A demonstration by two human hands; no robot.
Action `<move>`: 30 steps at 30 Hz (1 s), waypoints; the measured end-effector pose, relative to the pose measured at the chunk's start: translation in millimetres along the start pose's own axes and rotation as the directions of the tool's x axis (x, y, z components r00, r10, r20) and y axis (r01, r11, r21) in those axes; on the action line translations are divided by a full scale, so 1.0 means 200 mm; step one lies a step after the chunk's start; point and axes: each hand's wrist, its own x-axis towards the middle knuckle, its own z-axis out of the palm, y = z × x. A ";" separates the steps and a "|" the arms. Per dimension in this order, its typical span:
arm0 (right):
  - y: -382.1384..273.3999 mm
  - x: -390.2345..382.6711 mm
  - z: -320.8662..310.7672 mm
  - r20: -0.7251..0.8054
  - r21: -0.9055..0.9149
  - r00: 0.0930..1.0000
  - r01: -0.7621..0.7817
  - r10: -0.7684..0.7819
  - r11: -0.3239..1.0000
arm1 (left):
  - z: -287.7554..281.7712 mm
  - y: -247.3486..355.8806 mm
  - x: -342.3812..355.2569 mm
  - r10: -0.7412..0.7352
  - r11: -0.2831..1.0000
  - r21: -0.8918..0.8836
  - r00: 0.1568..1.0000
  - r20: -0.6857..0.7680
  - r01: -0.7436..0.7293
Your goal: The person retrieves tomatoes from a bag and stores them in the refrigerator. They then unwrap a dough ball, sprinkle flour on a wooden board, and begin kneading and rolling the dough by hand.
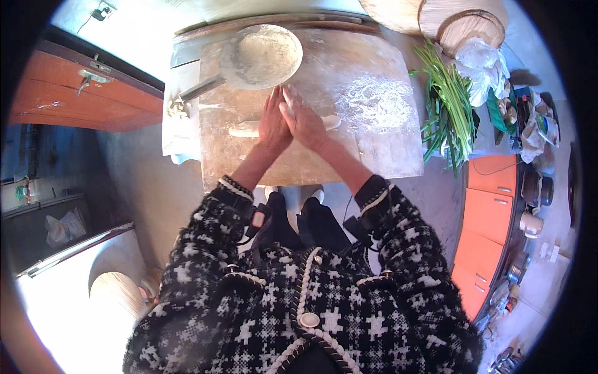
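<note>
My left hand (275,119) and my right hand (303,119) meet over the middle of a floured wooden board (274,163). Their fingers are stretched out and lie against each other, pointing away from me. Beneath them a pale roll of dough (244,129) runs crosswise; its two ends show on either side, while its middle is hidden. Just beyond my fingertips stands a long-handled pan (232,67) with flour or a pale floury mass in it. Loose white flour (377,105) is spread on the board to the right of my hands.
Long green leafy stalks (455,100) lie right of the board, near a clear plastic bag (483,68). Round wooden boards (471,30) lean at the back right. Orange cabinets (483,215) line the right side; an orange door (81,93) stands at left.
</note>
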 end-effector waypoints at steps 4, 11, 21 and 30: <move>-0.04 -0.34 0.02 0.171 -0.183 0.974 0.177 -0.146 0.967 | -0.05 0.05 -0.34 0.067 0.997 0.016 0.982 0.178 -0.071; 0.06 -0.27 0.00 0.144 -0.545 0.989 0.096 -0.020 0.833 | -0.10 -0.13 -0.28 -0.067 0.995 0.082 0.989 0.134 0.057; 0.13 -0.30 -0.15 0.201 -0.492 0.967 0.236 -0.155 0.838 | -0.24 -0.24 -0.40 -0.005 0.980 0.195 0.981 0.196 -0.034; 0.29 -0.25 -0.19 0.070 -0.678 0.983 -0.077 0.169 0.731 | -0.22 -0.45 -0.38 -0.137 0.975 0.193 0.984 0.115 0.113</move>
